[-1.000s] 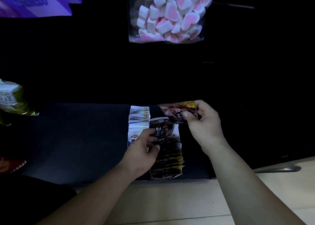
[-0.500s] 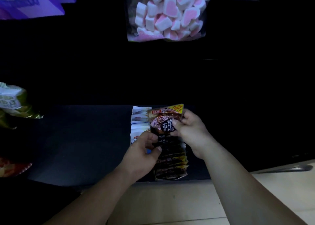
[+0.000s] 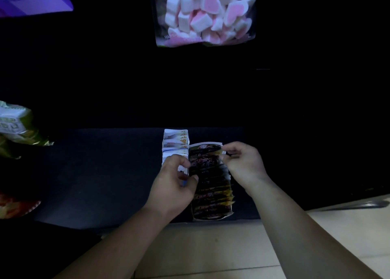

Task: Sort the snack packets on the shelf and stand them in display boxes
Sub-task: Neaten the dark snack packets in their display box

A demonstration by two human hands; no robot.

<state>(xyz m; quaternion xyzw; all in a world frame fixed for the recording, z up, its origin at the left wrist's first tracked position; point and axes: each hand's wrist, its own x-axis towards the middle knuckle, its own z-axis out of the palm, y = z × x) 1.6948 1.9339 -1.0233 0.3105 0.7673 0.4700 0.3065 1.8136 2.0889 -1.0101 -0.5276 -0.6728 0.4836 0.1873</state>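
On shelf [image 3: 95, 173], hands [image 3: 211, 173] in dark packets [image 3: 211, 194]

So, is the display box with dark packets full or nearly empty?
Nearly full: the display box holds dark packets standing in one row from front to back.

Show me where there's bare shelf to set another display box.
The dark shelf is bare between the green bag at left and the white packets. It is crowded at centre, where both hands work the dark packets' box. Right of it is too dark to judge.
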